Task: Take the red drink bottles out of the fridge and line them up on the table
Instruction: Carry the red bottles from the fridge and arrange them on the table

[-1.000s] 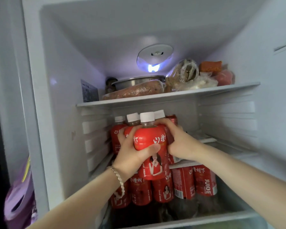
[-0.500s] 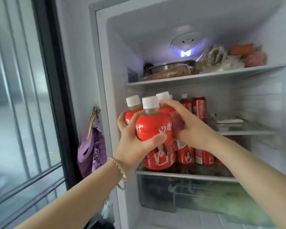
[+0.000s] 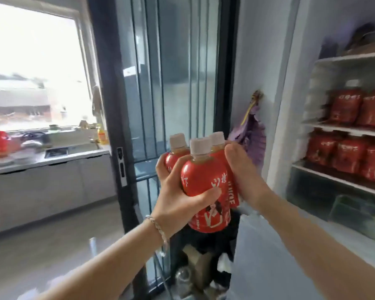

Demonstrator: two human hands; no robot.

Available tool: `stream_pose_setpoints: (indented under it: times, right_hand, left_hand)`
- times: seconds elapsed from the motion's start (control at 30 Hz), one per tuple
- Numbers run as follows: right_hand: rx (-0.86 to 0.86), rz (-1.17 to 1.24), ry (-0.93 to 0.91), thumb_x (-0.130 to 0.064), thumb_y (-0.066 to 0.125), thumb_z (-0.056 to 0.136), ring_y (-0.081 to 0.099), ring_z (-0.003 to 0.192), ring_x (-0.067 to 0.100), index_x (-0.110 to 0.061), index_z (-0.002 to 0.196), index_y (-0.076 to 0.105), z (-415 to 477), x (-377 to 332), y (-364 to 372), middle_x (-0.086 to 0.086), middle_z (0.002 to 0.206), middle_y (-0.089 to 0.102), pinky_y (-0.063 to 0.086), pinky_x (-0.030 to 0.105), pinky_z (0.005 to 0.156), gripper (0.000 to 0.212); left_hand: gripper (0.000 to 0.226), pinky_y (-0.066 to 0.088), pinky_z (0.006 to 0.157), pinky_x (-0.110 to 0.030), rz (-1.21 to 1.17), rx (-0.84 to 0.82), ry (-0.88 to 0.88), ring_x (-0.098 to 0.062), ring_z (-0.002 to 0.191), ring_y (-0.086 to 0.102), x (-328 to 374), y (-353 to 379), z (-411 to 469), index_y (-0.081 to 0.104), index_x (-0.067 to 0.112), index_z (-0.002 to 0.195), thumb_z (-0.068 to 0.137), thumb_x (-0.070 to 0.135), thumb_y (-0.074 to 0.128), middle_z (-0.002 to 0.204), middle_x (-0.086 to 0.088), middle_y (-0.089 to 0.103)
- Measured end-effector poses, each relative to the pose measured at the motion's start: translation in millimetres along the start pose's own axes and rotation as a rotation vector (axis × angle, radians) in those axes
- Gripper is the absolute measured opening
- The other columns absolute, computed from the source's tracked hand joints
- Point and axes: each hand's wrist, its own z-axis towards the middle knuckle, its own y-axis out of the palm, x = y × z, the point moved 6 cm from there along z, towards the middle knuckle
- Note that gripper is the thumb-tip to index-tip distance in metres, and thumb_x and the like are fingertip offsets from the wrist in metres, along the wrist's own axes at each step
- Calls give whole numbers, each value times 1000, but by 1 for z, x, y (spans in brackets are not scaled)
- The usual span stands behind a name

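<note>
**Bottles clear of the fridge, clamped in both hands**

Three red bottles with white caps stand upright in a tight cluster in mid-air. They are in front of a dark-framed glass door and left of the open fridge. The left hand grips them from the left. Its thumb lies across the front bottle's label and its fingers curl round the cluster's left side. The right hand clasps the right side with its thumb against the rear right bottle. Its remaining fingers are hidden behind the cluster. A bracelet sits on the left wrist. Blurred, other bottles stand on two fridge shelves. A purple bag hangs on the wall between door and fridge. At far left a counter runs under a bright window.
</note>
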Motion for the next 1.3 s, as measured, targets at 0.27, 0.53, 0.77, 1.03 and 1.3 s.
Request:
stream_pose_setpoints:
  times: [0.27,0.53,0.77,1.03,1.3]
  right_hand:
    - [-207,128,-168,-36,45,95,64,79,-3,-33,108,51,-73,-36,224,-20,89,63,50,12,70,14]
    - [-530,328,-170,-24,54,91,61,71,-6,-22,108,56,-207,-98,464,-11,88,64,50,14,66,18]
    - [-1004,452,-170,-30,56,90,61,83,9,-35,102,54,-389,-181,676,-8,93,62,52,31,75,13]
    - [-1464,577,-246,-37,57,90,66,90,8,-41,103,56,-579,-259,838,-9,98,67,55,38,84,14]
    - [-1864,645,-267,-40,62,85,63,94,7,-33,111,54,-757,-325,934,-13,100,63,52,41,91,28]
  left_hand:
    - [63,48,97,-25,363,306,-39,1,127,33,15,-192,-144,53,42,105,46,51,74,132,6,22]
    - [79,37,99,-10,737,544,-190,-10,131,30,97,-381,-334,25,74,111,49,54,70,144,2,4]
    - [77,33,111,-35,1043,910,-416,-18,135,24,204,-522,-537,29,71,110,47,58,70,140,23,-3]
    - [70,32,111,-28,1286,1272,-517,-12,137,21,305,-605,-711,41,64,109,47,54,72,144,12,-2]
    - [75,28,91,6,1371,1658,-663,30,118,20,389,-646,-842,45,36,113,44,52,69,143,-1,2]
